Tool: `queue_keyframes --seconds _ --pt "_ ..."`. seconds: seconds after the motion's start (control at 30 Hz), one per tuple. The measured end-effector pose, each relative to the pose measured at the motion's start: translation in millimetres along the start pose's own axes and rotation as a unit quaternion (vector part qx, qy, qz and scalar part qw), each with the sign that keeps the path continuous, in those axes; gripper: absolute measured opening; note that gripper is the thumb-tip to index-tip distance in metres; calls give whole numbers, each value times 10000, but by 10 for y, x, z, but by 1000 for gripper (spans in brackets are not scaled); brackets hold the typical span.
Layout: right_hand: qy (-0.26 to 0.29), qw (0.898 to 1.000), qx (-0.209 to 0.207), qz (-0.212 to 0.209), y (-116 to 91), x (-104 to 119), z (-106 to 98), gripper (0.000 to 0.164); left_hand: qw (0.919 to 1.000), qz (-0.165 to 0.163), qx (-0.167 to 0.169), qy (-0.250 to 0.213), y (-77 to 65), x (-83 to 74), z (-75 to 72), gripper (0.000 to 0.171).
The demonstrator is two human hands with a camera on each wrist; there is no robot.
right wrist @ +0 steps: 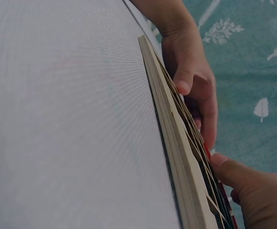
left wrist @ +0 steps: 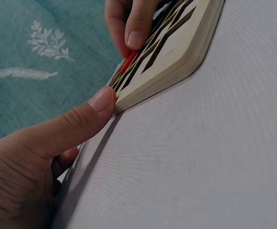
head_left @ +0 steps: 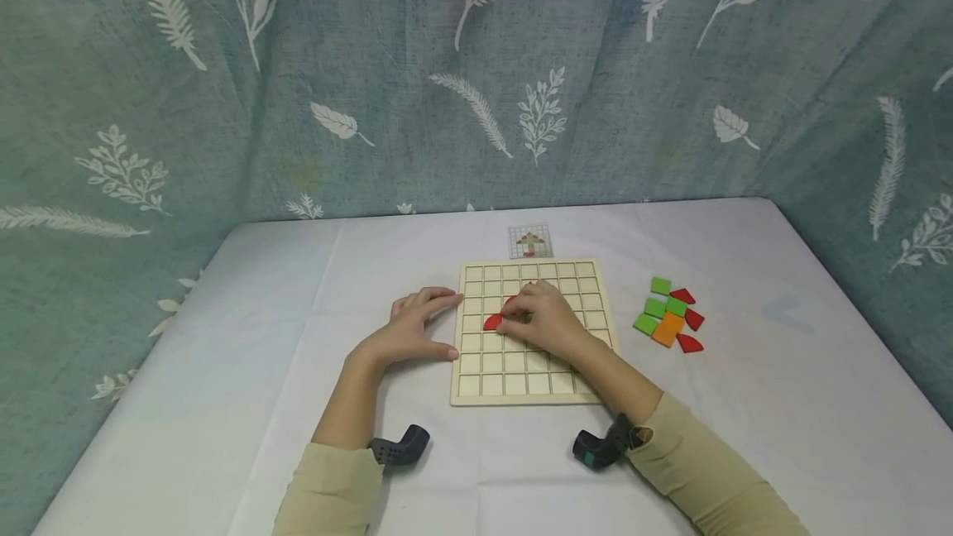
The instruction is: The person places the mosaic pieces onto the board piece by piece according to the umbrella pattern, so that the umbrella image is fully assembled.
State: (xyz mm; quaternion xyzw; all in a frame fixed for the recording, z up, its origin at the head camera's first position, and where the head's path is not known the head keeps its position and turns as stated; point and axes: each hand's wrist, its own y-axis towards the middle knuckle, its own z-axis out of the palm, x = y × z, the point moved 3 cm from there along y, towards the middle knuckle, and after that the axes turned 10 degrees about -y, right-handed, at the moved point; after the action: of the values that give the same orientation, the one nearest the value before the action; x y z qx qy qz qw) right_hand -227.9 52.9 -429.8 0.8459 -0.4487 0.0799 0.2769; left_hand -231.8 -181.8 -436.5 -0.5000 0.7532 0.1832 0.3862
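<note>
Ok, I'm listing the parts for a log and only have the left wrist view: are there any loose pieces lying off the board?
Observer: Yes. In the head view, green, red and orange loose pieces lie in a cluster on the table, to the right of the board.
Operator: And anything past the board's far edge?
Observer: A small card lies just beyond it, showing a red and green figure on a grid.
Operator: I see the left thumb at the board. Does any other finger reach it?
Observer: Yes, a fingertip of the left hand meets the board's left edge, farther from the person than the thumb.
</note>
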Motion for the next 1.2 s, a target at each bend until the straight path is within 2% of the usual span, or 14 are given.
queue_keyframes --seconds 0.13,0.4,0.57,0.67,0.8,1.1,1.2 --pt "68 9999 -72 -14 -11 -30 -27 25 10000 1 -40 6 5 -3 -9 89" --pt "274 9990 92 339 -34 -76 -138 27 9999 -39 -90 26 28 5 -9 90" --pt "443 9982 -183 352 -70 -114 -241 25 9999 32 -120 108 33 -24 -39 90" --pt "465 9978 -213 426 -112 -153 -284 24 9999 47 -113 78 28 -22 -44 90" --pt "377 9977 -232 520 -178 -219 -344 25 9999 81 -72 23 19 -7 -24 90" --pt "106 9966 -601 556 -286 -353 -494 25 9999 -59 -80 16 2 9 5 90" --pt "78 9955 -746 575 -329 -411 -539 25 10000 2 -78 43 4 -8 2 90"
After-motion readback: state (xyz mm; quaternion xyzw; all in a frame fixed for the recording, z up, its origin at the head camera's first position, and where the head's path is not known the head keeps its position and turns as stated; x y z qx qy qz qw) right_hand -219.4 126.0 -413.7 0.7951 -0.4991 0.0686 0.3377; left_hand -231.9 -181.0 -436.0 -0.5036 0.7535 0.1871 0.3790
